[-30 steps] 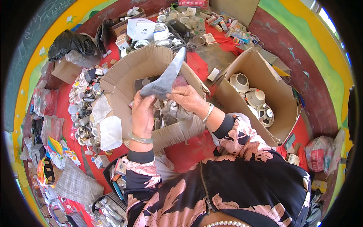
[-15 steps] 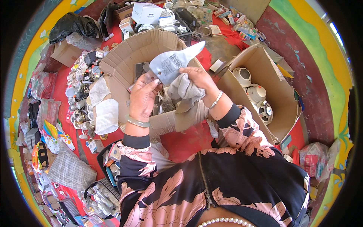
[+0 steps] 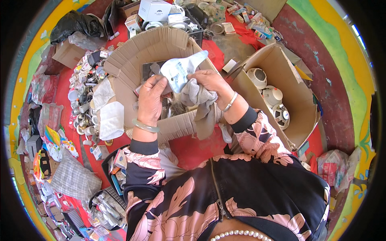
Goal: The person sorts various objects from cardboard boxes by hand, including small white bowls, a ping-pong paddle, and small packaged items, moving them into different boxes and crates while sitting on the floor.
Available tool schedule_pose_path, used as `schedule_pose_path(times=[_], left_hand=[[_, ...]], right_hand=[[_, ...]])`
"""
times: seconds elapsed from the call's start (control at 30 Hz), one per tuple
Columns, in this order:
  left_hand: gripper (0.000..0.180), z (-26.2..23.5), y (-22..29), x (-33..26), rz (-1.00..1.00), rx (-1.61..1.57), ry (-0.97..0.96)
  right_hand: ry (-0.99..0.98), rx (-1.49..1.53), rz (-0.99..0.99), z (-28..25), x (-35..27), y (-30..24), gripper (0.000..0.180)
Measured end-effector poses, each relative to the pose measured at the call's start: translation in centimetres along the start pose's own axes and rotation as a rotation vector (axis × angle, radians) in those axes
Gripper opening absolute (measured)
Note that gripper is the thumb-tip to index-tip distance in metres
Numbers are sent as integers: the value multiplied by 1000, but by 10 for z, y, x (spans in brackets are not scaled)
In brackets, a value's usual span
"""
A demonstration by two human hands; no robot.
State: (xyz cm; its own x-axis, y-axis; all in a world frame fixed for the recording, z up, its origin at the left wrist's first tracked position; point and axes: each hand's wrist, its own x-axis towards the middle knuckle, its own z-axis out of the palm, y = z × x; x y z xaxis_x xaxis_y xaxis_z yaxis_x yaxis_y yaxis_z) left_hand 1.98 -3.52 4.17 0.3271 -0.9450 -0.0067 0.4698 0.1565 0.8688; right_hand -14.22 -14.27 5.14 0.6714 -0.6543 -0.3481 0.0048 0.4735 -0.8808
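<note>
A pale bluish-white plastic pouch (image 3: 177, 73) with a tapering end and a barcode is held over an open cardboard box (image 3: 177, 127). My left hand (image 3: 150, 98) pinches its left edge between thumb and fingers. My right hand (image 3: 212, 84) is closed at the pouch's right side and also grips a bunched grey cloth (image 3: 198, 95), which hangs down over the box's near flap. Inside the box lie dark and clear-wrapped items, partly hidden by my hands and the cloth.
A second open carton (image 3: 299, 114) on the right holds several round white fixtures (image 3: 272, 96). Many small loose parts (image 3: 86, 106) cover the red floor sheet at left. Behind stand a white box (image 3: 154, 10) and a black crate (image 3: 196, 36); a black plastic bag (image 3: 76, 26) sits far left.
The pouch has come slightly lower and nearer, and tilted so that its face catches more glare. Both hands keep their hold, and the cloth hangs a bit lower.
</note>
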Motion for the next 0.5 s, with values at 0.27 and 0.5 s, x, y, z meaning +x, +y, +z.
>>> schedule_pose_path(times=[0.27, 0.5], left_hand=[[23, -4, -6, 5, 192, 561, 210], [28, 11, -12, 2, 220, 576, 70]], right_hand=[[230, -922, -348, 10, -4, 11, 38], [-93, -646, -495, 14, 6, 30, 44]])
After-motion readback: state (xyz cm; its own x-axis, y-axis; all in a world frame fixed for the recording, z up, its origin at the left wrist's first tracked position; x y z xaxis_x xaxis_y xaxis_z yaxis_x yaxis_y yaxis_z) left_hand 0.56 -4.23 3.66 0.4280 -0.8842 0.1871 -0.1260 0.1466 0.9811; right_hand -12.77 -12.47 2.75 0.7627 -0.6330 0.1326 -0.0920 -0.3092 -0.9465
